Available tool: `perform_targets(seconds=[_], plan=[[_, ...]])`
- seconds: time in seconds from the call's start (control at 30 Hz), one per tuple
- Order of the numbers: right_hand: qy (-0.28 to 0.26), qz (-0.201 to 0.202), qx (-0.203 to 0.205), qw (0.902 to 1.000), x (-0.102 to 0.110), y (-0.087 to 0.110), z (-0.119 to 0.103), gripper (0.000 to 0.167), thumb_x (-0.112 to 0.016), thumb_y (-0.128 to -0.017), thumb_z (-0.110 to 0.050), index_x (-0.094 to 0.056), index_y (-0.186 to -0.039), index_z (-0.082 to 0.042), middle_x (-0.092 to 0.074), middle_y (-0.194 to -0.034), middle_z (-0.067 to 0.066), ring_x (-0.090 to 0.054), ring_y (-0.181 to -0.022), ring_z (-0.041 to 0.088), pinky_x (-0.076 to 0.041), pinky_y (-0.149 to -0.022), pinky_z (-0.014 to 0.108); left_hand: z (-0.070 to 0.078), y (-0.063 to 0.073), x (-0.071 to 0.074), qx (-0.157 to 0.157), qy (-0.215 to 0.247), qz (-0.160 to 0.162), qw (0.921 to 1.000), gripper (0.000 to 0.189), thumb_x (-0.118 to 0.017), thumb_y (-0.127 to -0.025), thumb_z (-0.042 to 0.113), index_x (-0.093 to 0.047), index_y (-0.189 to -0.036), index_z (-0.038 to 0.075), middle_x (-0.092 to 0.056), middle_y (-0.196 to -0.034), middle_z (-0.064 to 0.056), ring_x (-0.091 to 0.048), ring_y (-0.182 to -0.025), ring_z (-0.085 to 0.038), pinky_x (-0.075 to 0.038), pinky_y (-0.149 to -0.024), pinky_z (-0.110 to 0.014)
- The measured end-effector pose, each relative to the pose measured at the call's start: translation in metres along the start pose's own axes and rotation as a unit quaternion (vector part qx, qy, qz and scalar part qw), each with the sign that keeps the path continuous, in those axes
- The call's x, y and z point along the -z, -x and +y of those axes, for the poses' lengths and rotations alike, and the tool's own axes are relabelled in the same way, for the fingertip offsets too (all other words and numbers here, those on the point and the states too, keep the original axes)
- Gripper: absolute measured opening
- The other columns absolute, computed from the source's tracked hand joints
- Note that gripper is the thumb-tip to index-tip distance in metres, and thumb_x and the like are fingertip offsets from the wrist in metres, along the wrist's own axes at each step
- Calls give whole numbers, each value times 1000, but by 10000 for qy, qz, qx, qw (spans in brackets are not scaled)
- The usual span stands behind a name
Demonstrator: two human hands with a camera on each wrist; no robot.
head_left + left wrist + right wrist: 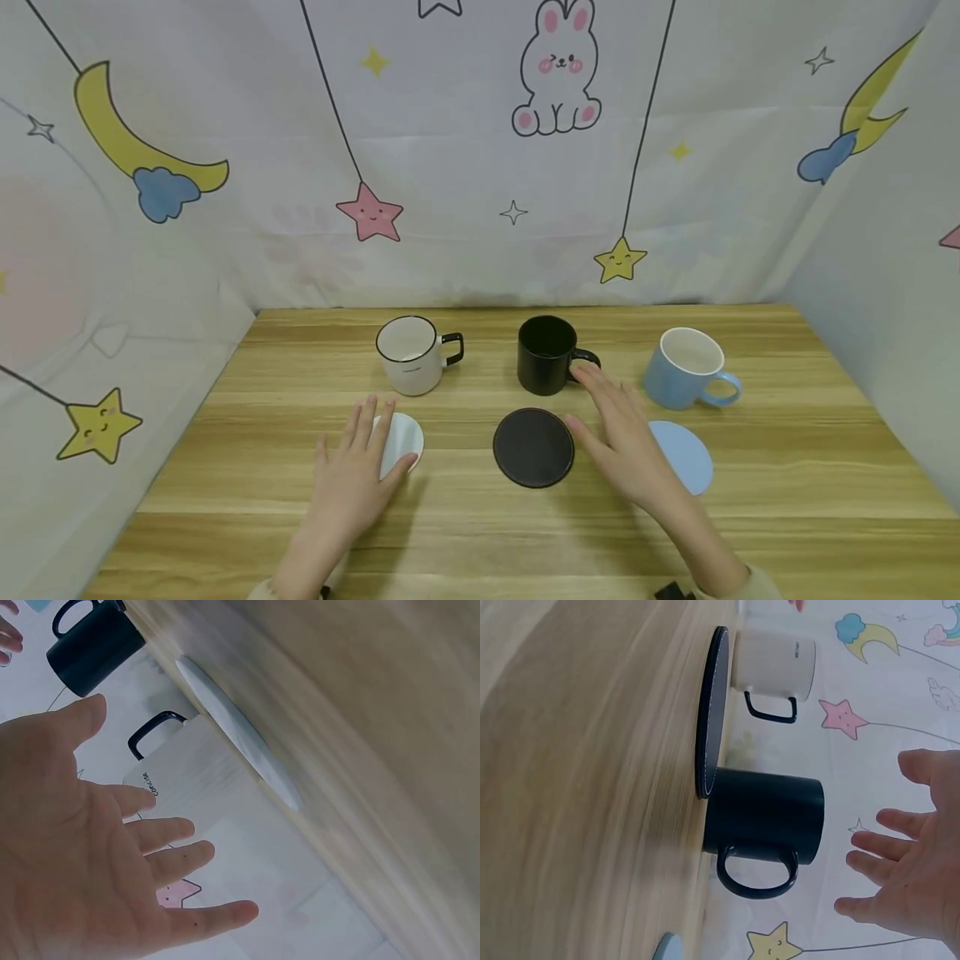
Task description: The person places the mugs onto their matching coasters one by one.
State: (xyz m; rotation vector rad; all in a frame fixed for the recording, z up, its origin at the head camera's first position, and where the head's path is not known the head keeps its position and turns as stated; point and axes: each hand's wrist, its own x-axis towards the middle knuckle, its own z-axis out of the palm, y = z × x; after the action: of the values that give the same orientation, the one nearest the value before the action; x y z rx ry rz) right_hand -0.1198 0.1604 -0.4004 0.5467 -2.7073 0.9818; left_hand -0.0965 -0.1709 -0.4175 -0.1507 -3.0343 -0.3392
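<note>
My left hand [351, 475] is spread, palm down, over the white round coaster [405, 440], hiding its left part; the left wrist view shows a gap between palm and coaster. Behind that coaster stands a white mug [411, 358] with black rim and handle. My right hand [626, 446], fingers extended and holding nothing, hovers between the black coaster [533, 447] and the light blue coaster [686, 457], partly covering the blue one. In the head view its fingertips overlap the handle of the black mug [543, 358]; the right wrist view shows them apart.
To the back right stands a light blue mug [675, 371], its handle pointing right. Everything sits on a wood-grain table [480, 542]. A white printed cloth [480, 150] rises behind the table and along both sides.
</note>
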Motion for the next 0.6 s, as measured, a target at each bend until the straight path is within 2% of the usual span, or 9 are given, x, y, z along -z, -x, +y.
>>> perform_targets(seconds=[0.13, 0.27, 0.47, 0.6], plan=[[-181, 38, 87, 9998, -3, -3, -3, 56, -54, -98, -34, -33, -149, -25, -37, -154, 7, -30, -145, 29, -18, -117, 56, -5, 2, -1, -13, -5, -48, 10000, 78, -56, -92, 50, -23, -154, 16, -24, -159, -15, -25, -146, -38, -19, -107, -74], [-335, 27, 137, 9993, -5, -7, -7, 54, -55, -98, -33, -36, -148, -25, -38, -153, 5, -30, -144, 31, -23, -113, 60, -10, 4, -2, 9, -44, -113, 9999, 79, -56, -92, 51, -22, -154, 16, -24, -159, -16, -24, -146, -37, -19, -106, -74], [-533, -113, 141, 9984, -9, -15, -13, 54, -55, -98, -32, -37, -148, -22, -36, -155, 5, -24, -146, 36, -20, -113, 64, -15, 6, -3, 18, -136, -195, 9997, 79, -56, -92, 51, -22, -154, 16, -24, -159, -15, -24, -146, -37, -20, -107, -73], [-658, -184, 195, 9975, -12, -20, -15, 54, -55, -98, -30, -37, -148, -22, -36, -155, 6, -26, -146, 35, -20, -113, 64, -17, 6, -4, -27, -159, -140, 9998, 79, -58, -91, 50, -25, -153, 14, -27, -158, -16, -26, -145, -38, -20, -106, -73]])
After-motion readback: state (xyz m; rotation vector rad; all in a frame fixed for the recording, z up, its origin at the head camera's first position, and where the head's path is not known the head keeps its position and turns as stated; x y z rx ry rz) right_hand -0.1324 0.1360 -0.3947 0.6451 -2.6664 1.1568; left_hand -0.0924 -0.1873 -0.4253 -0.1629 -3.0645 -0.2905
